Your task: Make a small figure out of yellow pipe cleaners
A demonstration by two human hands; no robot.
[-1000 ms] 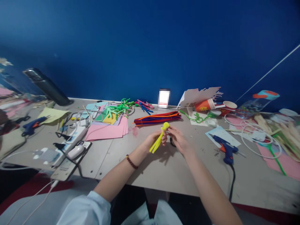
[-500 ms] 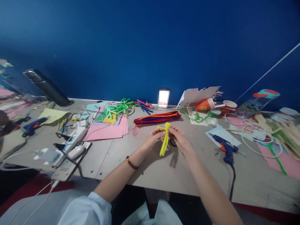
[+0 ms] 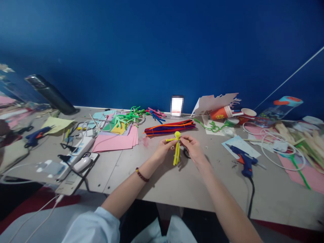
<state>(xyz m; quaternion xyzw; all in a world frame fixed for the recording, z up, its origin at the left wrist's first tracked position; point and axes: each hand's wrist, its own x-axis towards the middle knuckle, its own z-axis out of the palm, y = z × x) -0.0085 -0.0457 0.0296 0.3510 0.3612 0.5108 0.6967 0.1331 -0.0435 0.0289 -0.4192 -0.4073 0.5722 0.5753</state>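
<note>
A yellow pipe-cleaner figure [image 3: 177, 152] with a round head, arms and long legs hangs upright between my hands, above the table. My left hand [image 3: 163, 149] pinches it at its left arm, thumb and fingers closed. On the other side, my right hand [image 3: 192, 148] grips it near the shoulder between thumb and fingertips. A dark ring-shaped object [image 3: 186, 153] shows just behind my right fingers. Beyond both hands lies a bundle of red, orange and purple pipe cleaners [image 3: 169, 129].
A blue glue gun [image 3: 244, 160] rests on pale blue paper at right. Pink paper [image 3: 113, 141], a power strip [image 3: 76, 157] and a phone [image 3: 67, 184] lie left. Paper cups [image 3: 221, 113], green pipe cleaners [image 3: 130, 116] and a propped phone [image 3: 177, 106] stand or lie at the back.
The figure has turned more upright and shifted slightly left. Its left arm now sticks out more level, and my hands have moved slightly with it.
</note>
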